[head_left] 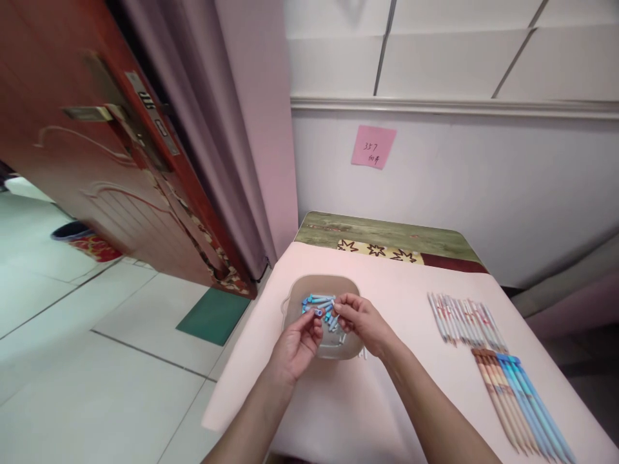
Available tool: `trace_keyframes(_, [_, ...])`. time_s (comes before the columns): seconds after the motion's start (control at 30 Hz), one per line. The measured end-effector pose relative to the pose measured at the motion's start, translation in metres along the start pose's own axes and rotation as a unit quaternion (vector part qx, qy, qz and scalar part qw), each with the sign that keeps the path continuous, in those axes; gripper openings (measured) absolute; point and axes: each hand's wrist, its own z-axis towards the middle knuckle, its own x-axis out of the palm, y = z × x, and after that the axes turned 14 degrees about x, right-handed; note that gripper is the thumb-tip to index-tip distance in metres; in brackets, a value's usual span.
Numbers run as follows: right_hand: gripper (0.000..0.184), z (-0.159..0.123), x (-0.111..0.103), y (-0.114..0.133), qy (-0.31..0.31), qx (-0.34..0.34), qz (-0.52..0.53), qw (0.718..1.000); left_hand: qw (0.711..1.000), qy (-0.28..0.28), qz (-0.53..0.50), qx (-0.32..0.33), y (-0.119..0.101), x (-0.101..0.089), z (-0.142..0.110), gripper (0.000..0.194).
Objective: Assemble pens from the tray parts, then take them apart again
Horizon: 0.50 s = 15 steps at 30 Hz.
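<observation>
My left hand (296,347) pinches a short blue pen part (318,312), its open round end facing up toward me. Close beside it, my right hand (362,320) has thumb and fingertips pressed together; what they hold is too small to make out. Both hands are over a translucent plastic tub (323,281). Inside the tub lie loose blue pen parts (319,299), some hidden by my fingers. A few thin white pieces show near the tub's lower right corner, partly behind my right hand.
On the pink-covered table (396,283), a row of pale pens (467,320) lies at the right. Nearer me is a row of brown pens (500,393) and blue pens (532,396). A wall stands behind; a red door (72,148) is at the left.
</observation>
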Motion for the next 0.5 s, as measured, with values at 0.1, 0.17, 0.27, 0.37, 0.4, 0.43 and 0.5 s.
trace_keyframes(0.1, [0.038, 0.003, 0.001, -0.003, 0.031, 0.033, 0.066, 0.997, 1.000, 0.004, 0.006, 0.008, -0.002, 0.002, -0.003, 0.007])
trace_keyframes(0.17, [0.038, 0.005, 0.001, -0.006, 0.045, 0.041, 0.079, 0.995, 1.000, 0.012, 0.008, 0.007, -0.002, 0.002, -0.003, 0.007])
trace_keyframes(0.27, [0.035, 0.005, 0.003, -0.010, 0.050, 0.038, 0.069, 0.996, 1.000, 0.012, 0.006, 0.007, -0.001, 0.003, -0.002, 0.008])
trace_keyframes(0.37, [0.034, 0.004, 0.006, -0.012, 0.024, 0.016, 0.027, 0.999, 1.000, -0.013, -0.006, 0.010, -0.001, 0.006, 0.000, 0.009])
trace_keyframes(0.4, [0.033, 0.003, 0.007, -0.013, 0.010, 0.003, 0.009, 1.000, 1.000, -0.024, -0.013, 0.010, -0.001, 0.007, 0.001, 0.009])
trace_keyframes(0.43, [0.032, 0.002, 0.008, -0.013, -0.006, -0.013, -0.009, 1.000, 0.999, -0.032, -0.018, 0.012, -0.001, 0.008, 0.001, 0.009])
trace_keyframes(0.5, [0.029, -0.001, 0.011, -0.012, -0.036, -0.047, -0.054, 0.997, 0.999, -0.039, -0.024, 0.012, -0.001, 0.009, 0.001, 0.008])
